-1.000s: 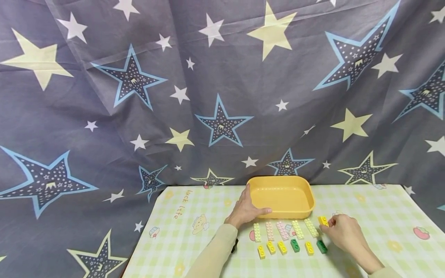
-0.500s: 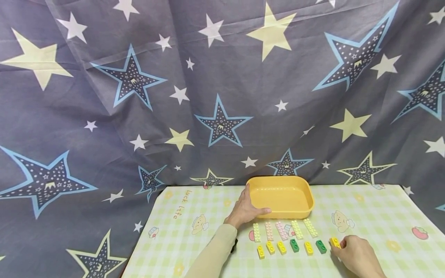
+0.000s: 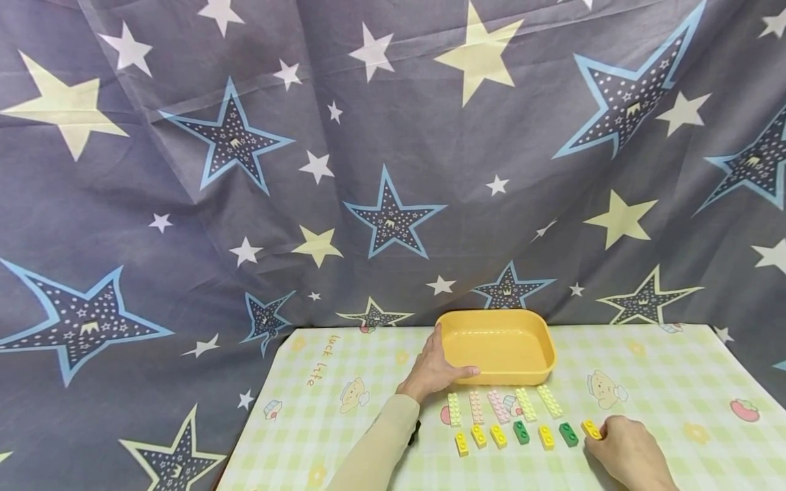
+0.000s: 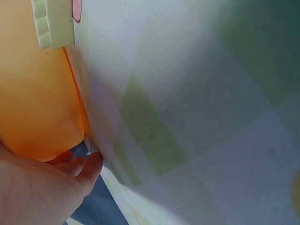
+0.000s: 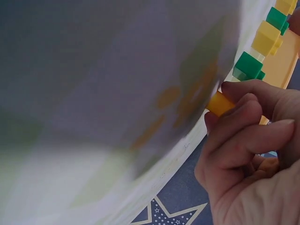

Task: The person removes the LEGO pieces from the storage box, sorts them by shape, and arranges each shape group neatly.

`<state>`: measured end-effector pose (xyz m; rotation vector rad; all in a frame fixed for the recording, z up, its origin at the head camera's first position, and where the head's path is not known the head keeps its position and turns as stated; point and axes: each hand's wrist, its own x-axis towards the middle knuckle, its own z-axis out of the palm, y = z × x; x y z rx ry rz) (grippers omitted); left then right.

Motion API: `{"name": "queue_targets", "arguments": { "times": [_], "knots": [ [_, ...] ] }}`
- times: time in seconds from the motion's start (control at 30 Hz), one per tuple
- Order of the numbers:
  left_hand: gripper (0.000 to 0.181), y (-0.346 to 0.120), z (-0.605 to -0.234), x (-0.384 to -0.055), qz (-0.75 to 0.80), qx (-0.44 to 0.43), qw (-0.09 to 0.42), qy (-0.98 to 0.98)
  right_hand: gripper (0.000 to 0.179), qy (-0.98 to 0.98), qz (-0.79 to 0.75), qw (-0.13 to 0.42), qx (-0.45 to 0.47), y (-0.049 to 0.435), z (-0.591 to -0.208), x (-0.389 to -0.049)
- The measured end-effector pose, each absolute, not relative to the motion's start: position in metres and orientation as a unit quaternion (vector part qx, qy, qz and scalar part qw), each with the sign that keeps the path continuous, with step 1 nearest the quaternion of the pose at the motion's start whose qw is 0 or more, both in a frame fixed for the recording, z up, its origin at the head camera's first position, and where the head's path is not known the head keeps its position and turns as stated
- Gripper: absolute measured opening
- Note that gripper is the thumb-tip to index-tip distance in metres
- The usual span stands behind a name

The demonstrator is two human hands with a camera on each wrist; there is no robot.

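Observation:
My right hand [image 3: 630, 449] pinches a small yellow toy brick [image 3: 591, 429] at the right end of the front row of bricks. Thumb and fingers grip this yellow brick [image 5: 218, 104] close over the tabletop in the right wrist view. Beside it lies a dark green brick [image 3: 568, 434]. My left hand [image 3: 432, 372] holds the near left corner of a yellow plastic bin [image 3: 516, 379], thumb over the front rim and fingers along the left side. In the left wrist view the fingers curl by the orange-looking bin wall [image 4: 42, 108].
Several small yellow and green bricks, among them a green one [image 3: 521, 432], line up in front. Behind them runs a row of longer pale bricks, including a pink one [image 3: 476, 408]. A checked cloth [image 3: 688, 382] covers the table; a starry curtain [image 3: 393, 286] hangs behind.
My right hand has brought the yellow brick from near the bin's right front towards me, to the end of the front row, staying there this last half second. The left hand keeps its place.

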<state>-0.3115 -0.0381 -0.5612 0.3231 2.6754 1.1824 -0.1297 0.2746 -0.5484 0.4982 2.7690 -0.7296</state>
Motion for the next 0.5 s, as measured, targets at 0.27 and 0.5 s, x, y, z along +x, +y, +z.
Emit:
{"name": "queue_targets", "arguments": {
  "times": [0.27, 0.5],
  "knots": [
    [0.139, -0.038, -0.56, -0.311, 0.402, 0.114, 0.1, 0.903, 0.028, 0.946, -0.246, 0.129, 0.165, 0.278, -0.552, -0.131],
    [0.14, -0.04, -0.56, -0.312, 0.374, 0.121, 0.09, 0.915, 0.037, 0.951, -0.261, 0.097, 0.133, 0.287, -0.531, -0.128]
  ]
}}
